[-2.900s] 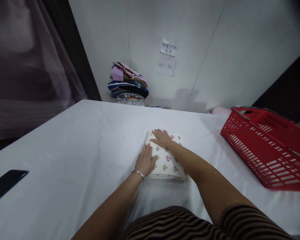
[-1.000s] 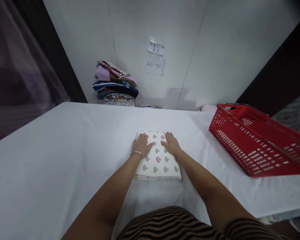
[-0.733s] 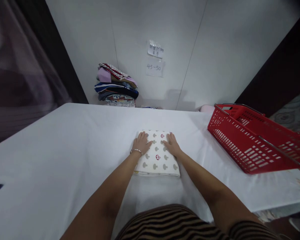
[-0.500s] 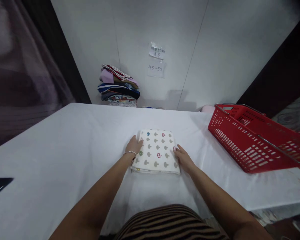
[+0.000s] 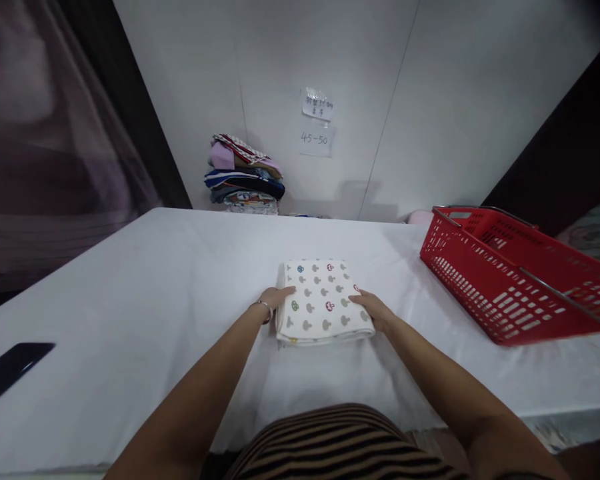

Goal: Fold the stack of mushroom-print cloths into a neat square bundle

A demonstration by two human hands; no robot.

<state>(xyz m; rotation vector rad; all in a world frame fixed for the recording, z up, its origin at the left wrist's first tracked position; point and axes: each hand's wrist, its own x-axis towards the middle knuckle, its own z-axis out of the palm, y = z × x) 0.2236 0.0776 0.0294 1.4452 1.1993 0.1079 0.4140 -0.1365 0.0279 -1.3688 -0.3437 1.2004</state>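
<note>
A folded white cloth (image 5: pixel 320 303) printed with grey, red, green and blue mushrooms lies in front of me, its layered front edge towards my body. My left hand (image 5: pixel 276 298), with a bracelet at the wrist, grips the left side of it; the thumb rests on top and the other fingers are hidden below the edge. On the opposite side my right hand (image 5: pixel 373 308) holds the cloth in the same way, thumb on the print and fingers tucked under. Whether the cloth is lifted off the table I cannot tell.
A white-covered table (image 5: pixel 180 300) spreads around the cloth. The red plastic basket (image 5: pixel 480 287) with metal handles stands on the right. Folded clothes (image 5: pixel 245 177) are stacked at the back against the wall, below paper signs (image 5: pixel 317 123). A dark flat object (image 5: pixel 15 370) lies at the left.
Both hands have gone from resting along the cloth's sides to gripping it, thumbs on top. The cloth's front right corner has shifted a little, and the view has turned slightly left.
</note>
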